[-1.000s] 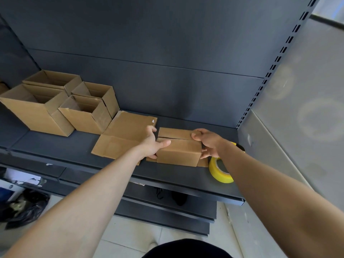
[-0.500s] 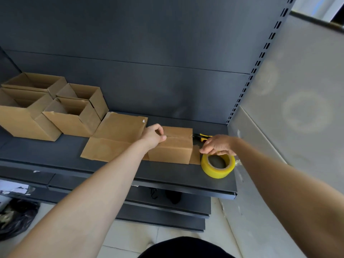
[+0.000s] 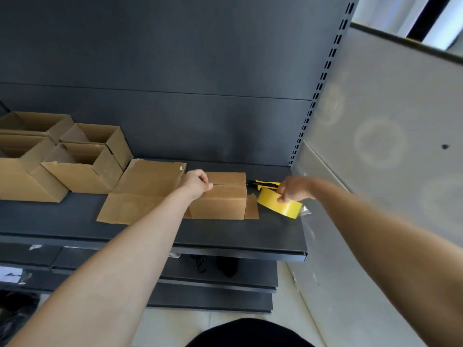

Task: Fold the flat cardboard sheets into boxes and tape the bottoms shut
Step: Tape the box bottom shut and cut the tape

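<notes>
Right hand (image 3: 295, 188) grips one yellow tape roll (image 3: 280, 207).

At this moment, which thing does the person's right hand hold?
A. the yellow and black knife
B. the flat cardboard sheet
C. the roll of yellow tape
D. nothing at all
C: the right hand grips the roll of yellow tape, which is tilted on the shelf. The yellow and black knife lies untouched behind it, and the left hand holds the folded box.
</notes>
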Available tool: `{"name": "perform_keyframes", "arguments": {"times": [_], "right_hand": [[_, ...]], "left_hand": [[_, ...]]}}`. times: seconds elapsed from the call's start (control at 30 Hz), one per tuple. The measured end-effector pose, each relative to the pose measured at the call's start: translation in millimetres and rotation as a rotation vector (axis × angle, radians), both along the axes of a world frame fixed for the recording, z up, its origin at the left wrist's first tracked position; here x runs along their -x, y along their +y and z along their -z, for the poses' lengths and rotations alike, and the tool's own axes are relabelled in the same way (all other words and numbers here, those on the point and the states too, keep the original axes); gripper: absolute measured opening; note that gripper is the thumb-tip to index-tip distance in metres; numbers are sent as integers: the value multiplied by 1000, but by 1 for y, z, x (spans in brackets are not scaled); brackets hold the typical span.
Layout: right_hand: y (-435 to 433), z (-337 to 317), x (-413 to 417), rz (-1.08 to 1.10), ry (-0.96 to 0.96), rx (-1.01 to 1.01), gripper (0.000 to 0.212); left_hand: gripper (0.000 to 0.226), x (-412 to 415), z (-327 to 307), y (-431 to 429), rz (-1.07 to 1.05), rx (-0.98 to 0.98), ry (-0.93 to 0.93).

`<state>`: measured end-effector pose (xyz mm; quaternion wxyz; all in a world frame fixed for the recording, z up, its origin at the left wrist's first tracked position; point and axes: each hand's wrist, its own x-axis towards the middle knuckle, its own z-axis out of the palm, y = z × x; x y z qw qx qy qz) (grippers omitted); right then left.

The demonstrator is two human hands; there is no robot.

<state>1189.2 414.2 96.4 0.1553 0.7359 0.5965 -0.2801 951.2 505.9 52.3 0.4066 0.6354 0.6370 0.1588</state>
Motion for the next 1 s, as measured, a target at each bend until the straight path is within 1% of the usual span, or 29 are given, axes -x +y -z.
{"name": "perform_keyframes", "arguments": {"times": [0.03, 0.13, 0.17, 0.2, 0.3, 0.4, 0.47, 0.53, 0.6, 0.7, 0.83, 0.93, 1.0], "right_hand": [[4, -11, -4, 76, 112, -11, 39], [14, -36, -5, 377, 632, -47, 38], [18, -42, -2, 422, 751, -58, 38], [22, -47, 4, 434, 837, -63, 36], [32, -58, 28, 477, 1010, -94, 30], [40, -59, 51, 594, 1157, -144, 29], [45, -55, 60, 680, 1290, -180, 31], [47, -49, 65, 766, 1444, -230, 29], [48, -40, 68, 835, 1576, -271, 31], [43, -26, 74, 852, 1676, -311, 34], [33, -4, 71, 838, 1740, -277, 28], [31, 3, 66, 919, 1724, -241, 32], [33, 3, 63, 864, 1672, -239, 35]], "left_hand": [[25, 0, 0, -1, 0, 4, 4], [25, -1, -1, -2, -5, 2, -7], [25, -1, -1, -3, -6, 0, -13], [26, -1, -1, -3, -6, -1, -20], [27, 0, -3, -5, -21, -7, -48], [28, 1, -5, -7, -13, -22, -57], [27, 4, -6, -9, -13, -13, -66], [24, 6, -9, -10, -15, -2, -85], [14, 9, -11, -11, -15, 3, -113], [7, 9, -13, -14, -15, -2, -147], [6, 11, -14, -14, -7, 4, -155], [8, 13, -12, -13, -11, 9, -135], [7, 13, -10, -13, -15, 6, -125]]}}
